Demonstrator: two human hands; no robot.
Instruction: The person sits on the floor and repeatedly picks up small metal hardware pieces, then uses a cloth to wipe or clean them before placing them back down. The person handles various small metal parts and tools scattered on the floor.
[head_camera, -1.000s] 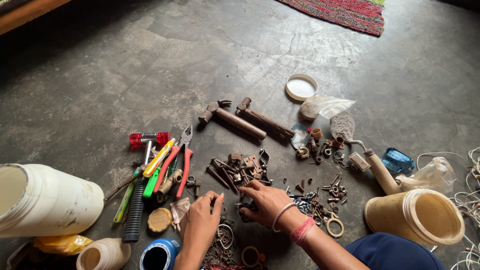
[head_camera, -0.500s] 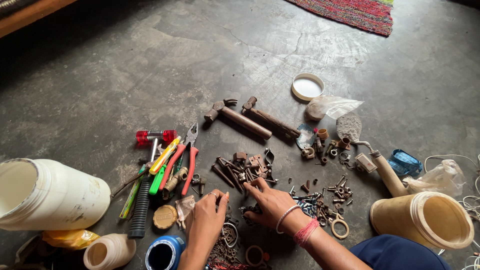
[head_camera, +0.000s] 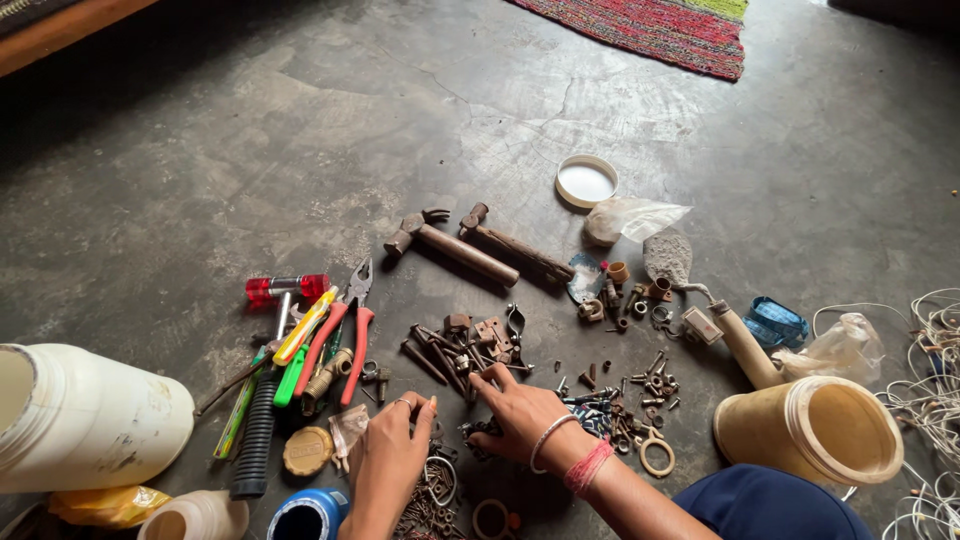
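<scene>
While kneeling over a grey concrete floor (head_camera: 250, 150), both hands working in a scatter of rusty hardware near the bottom edge of the floor in view. Left hand (head_camera: 388, 458) palm down, fingers (head_camera: 412, 408) pinched together over a pile of rusty rings and hooks (head_camera: 435, 490); cannot tell whether anything is gripped between them. Right hand (head_camera: 520, 410) just beside it, fingers spread and loose, fingertips touching the cluster of rusty nails and brackets (head_camera: 465, 345), grasping nothing visible. Wrist wearing a white bangle (head_camera: 545, 440) and red thread (head_camera: 588, 468). Left of the hands: red-handled pliers (head_camera: 350, 325), a yellow-green screwdriver (head_camera: 300, 345), a white plastic jar (head_camera: 85, 420) on its side. Beyond the hands: two wooden-handled hammers (head_camera: 470, 252), lying side by side. Right of the hands: a tan jar (head_camera: 805, 435) on its side, a trowel (head_camera: 700, 290), white wire (head_camera: 935, 340) at the right edge.
</scene>
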